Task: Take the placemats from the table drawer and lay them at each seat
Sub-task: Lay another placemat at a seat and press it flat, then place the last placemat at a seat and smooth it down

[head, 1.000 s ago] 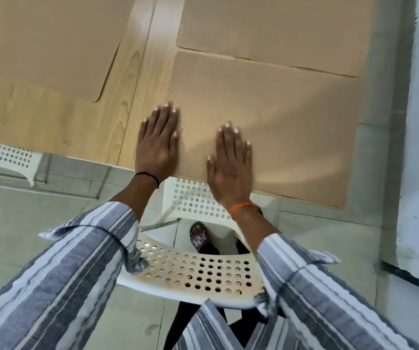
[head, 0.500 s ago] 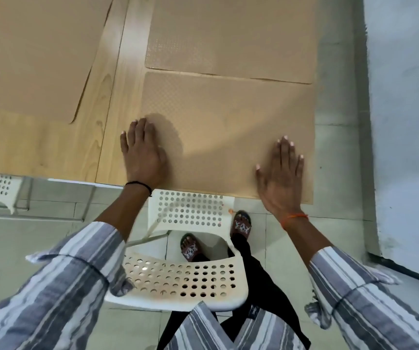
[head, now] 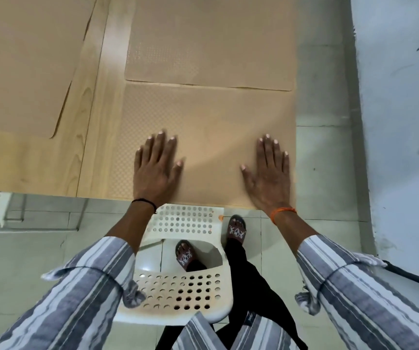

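My left hand [head: 156,170] and my right hand [head: 269,173] lie flat on the near placemat [head: 211,137], fingers spread apart and holding nothing; it sits at the table [head: 51,162] edge, just in front of the white chair [head: 185,281]. A second placemat [head: 211,46] lies beyond it, almost touching, and a third [head: 24,61] lies to the left. I judge these three seats done; the drawer and any other seats are not in view
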`<state>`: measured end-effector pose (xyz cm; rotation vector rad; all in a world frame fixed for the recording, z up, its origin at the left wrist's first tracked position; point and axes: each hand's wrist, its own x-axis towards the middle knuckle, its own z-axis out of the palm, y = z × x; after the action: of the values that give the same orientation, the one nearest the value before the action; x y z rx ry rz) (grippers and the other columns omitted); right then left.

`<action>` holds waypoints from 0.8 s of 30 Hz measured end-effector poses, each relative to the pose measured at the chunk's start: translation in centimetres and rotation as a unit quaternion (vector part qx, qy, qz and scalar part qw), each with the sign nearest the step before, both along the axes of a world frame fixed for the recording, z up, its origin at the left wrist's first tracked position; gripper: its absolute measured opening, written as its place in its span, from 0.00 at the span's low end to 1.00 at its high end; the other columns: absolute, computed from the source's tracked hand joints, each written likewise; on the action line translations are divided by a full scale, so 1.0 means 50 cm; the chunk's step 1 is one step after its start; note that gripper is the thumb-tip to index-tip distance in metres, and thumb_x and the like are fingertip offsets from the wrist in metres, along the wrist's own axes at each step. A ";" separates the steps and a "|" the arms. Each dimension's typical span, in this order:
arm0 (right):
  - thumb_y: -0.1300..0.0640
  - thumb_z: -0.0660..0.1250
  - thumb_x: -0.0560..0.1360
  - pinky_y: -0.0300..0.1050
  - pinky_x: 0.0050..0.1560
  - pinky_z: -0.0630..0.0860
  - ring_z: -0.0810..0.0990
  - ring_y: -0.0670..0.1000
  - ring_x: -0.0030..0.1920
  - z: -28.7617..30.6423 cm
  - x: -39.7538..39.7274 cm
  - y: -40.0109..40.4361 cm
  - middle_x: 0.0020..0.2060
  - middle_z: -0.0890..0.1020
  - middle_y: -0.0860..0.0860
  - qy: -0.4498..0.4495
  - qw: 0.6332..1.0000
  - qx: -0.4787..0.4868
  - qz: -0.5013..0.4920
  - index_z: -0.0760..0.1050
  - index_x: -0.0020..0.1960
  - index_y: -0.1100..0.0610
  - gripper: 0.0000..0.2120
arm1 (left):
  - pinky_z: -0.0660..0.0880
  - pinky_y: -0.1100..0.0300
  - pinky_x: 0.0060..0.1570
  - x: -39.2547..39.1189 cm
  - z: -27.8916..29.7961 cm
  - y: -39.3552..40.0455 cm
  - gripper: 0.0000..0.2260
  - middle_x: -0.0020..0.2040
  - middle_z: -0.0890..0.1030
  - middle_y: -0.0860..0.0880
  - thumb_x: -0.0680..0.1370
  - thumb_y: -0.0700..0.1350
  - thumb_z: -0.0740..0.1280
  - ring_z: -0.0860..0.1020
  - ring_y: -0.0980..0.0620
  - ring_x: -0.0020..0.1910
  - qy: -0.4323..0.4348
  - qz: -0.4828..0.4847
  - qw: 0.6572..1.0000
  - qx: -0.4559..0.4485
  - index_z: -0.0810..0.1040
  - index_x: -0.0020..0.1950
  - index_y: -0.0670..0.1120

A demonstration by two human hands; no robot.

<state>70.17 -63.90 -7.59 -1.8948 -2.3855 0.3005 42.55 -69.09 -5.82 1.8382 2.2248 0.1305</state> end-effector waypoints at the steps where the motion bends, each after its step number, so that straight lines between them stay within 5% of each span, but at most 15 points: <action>1: 0.40 0.50 0.82 0.57 0.78 0.47 0.48 0.54 0.80 0.003 0.006 0.001 0.80 0.50 0.53 -0.003 1.000 -0.003 -0.001 0.48 0.80 0.58 0.34 | 0.48 0.47 0.76 -0.011 0.004 -0.004 0.26 0.81 0.49 0.54 0.82 0.60 0.51 0.48 0.49 0.79 -0.003 0.007 1.000 0.000 0.50 0.79 0.58; 4: 0.41 0.52 0.82 0.57 0.78 0.50 0.52 0.56 0.79 0.015 0.019 0.002 0.80 0.54 0.55 -0.001 1.000 -0.002 -0.010 0.52 0.80 0.59 0.33 | 0.49 0.48 0.76 -0.033 0.022 -0.009 0.26 0.80 0.52 0.54 0.82 0.59 0.54 0.49 0.49 0.79 -0.030 0.029 0.999 -0.003 0.53 0.79 0.57; 7: 0.48 0.57 0.80 0.58 0.73 0.62 0.65 0.59 0.74 0.043 0.012 0.014 0.74 0.67 0.57 0.043 0.999 0.001 -0.015 0.64 0.75 0.61 0.27 | 0.60 0.47 0.73 -0.047 0.052 0.000 0.23 0.77 0.63 0.48 0.81 0.51 0.62 0.61 0.46 0.76 -0.093 0.048 0.994 0.016 0.66 0.75 0.48; 12: 0.56 0.62 0.77 0.53 0.54 0.77 0.79 0.57 0.57 0.128 -0.055 0.039 0.58 0.81 0.54 0.189 0.982 0.020 0.013 0.76 0.63 0.58 0.15 | 0.76 0.55 0.57 -0.048 0.139 -0.004 0.10 0.57 0.82 0.50 0.80 0.45 0.65 0.80 0.52 0.53 -0.255 0.153 0.951 0.084 0.81 0.59 0.45; 18: 0.58 0.63 0.78 0.42 0.53 0.77 0.81 0.44 0.51 0.233 -0.182 0.022 0.53 0.84 0.43 0.313 0.938 -0.105 0.102 0.79 0.59 0.51 0.12 | 0.79 0.57 0.50 -0.105 0.233 -0.080 0.08 0.46 0.85 0.49 0.79 0.42 0.64 0.83 0.52 0.45 -0.276 0.172 0.935 0.144 0.83 0.51 0.45; 24: 0.63 0.62 0.79 0.40 0.53 0.79 0.83 0.43 0.47 0.306 -0.337 -0.073 0.47 0.85 0.47 0.373 0.900 -0.164 0.152 0.81 0.56 0.56 0.11 | 0.76 0.64 0.45 -0.239 0.280 -0.202 0.09 0.46 0.85 0.49 0.80 0.44 0.64 0.84 0.53 0.45 -0.350 0.222 0.893 0.178 0.83 0.53 0.44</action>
<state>53.32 -67.55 7.69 -1.1347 -2.1247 1.2586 30.61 -79.17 8.19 1.0860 2.0885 1.1522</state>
